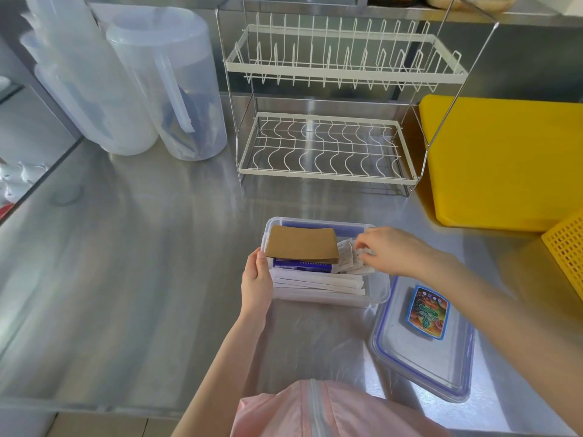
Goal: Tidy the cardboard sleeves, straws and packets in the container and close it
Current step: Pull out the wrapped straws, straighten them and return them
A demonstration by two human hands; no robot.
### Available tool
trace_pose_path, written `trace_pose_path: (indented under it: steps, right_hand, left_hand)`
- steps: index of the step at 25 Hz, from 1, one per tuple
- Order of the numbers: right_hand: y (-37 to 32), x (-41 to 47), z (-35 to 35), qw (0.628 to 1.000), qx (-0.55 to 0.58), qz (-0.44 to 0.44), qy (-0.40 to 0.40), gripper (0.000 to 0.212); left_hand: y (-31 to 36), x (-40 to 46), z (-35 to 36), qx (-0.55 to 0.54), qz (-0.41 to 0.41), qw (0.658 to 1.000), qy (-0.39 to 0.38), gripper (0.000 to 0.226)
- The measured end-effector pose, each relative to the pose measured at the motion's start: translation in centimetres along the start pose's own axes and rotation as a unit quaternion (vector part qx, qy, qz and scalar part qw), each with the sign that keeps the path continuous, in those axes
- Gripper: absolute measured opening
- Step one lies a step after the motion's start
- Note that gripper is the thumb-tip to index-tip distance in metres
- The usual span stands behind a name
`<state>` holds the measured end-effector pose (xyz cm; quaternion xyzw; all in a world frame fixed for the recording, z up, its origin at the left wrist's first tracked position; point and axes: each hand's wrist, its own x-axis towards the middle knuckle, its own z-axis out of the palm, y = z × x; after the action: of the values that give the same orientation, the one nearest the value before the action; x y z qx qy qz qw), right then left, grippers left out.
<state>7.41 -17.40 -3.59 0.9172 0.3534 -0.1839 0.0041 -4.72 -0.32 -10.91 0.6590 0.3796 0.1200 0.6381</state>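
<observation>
Hands work at a clear plastic container (380, 293) that sits open on the shiny steel tabletop (142, 263). The left hand (256, 280) rests against the left wall of the container, fingers (263, 263) curled loosely on the rim and touching the edge of a stack of brown cardboard sleeves (301, 244). The sleeves lie flat in the far left part of the container, on top of something dark blue (299, 265). The right hand (389, 252) reaches in from the right side, and its fingers (362, 242) pinch small white paper packets (348, 258) that lie in the far right part, just beside the sleeves. Long white paper-wrapped straws (318, 283) lie side by side in the near part of the container, running from left to right. The clear lid with a blue edge (422, 345) lies flat on the tabletop, just to the right of the container and nearer to the person, with a bright sticker (427, 312) on it. A white wire dish rack (331, 99) stands farther back. Cloudy plastic jugs (151, 80) stand at the back left. A yellow plastic board (504, 159) and a yellow basket (566, 253) sit on the right. A pink garment (315, 411) shows at the bottom.
</observation>
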Motion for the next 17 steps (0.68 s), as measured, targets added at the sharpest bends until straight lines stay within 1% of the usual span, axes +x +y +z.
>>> trace_pose_path:
  steps: [1,4,7,10,13,17]
  right_hand:
    - [0.0,0.3,0.5,0.999,-0.038,-0.013,0.012,0.029]
    - [0.1,1.3,2.3,0.990,-0.124,-0.065,0.004,0.041]
    - [0.6,1.8,3.0,0.980,-0.185,-0.067,0.009,0.051]
    - [0.7,2.1,3.4,0.969,-0.234,-0.073,0.025,0.052]
    - [0.1,2.6,3.8,0.966,-0.250,-0.063,0.023,0.053]
    - [0.1,3.3,4.3,0.967,-0.247,-0.057,0.036,0.039]
  left_hand:
    - [0.0,0.0,0.0,0.001,0.001,1.000,-0.002,0.035]
    - [0.0,0.0,0.0,0.004,0.003,1.000,-0.003,0.035]
    - [-0.1,0.2,0.0,0.007,0.004,1.000,-0.003,0.035]
    - [-0.2,0.2,0.0,0.008,0.006,1.000,-0.003,0.034]
    - [-0.2,0.2,0.0,0.009,0.006,1.000,-0.001,0.034]
    - [-0.2,0.1,0.0,0.011,0.010,1.000,-0.003,0.034]
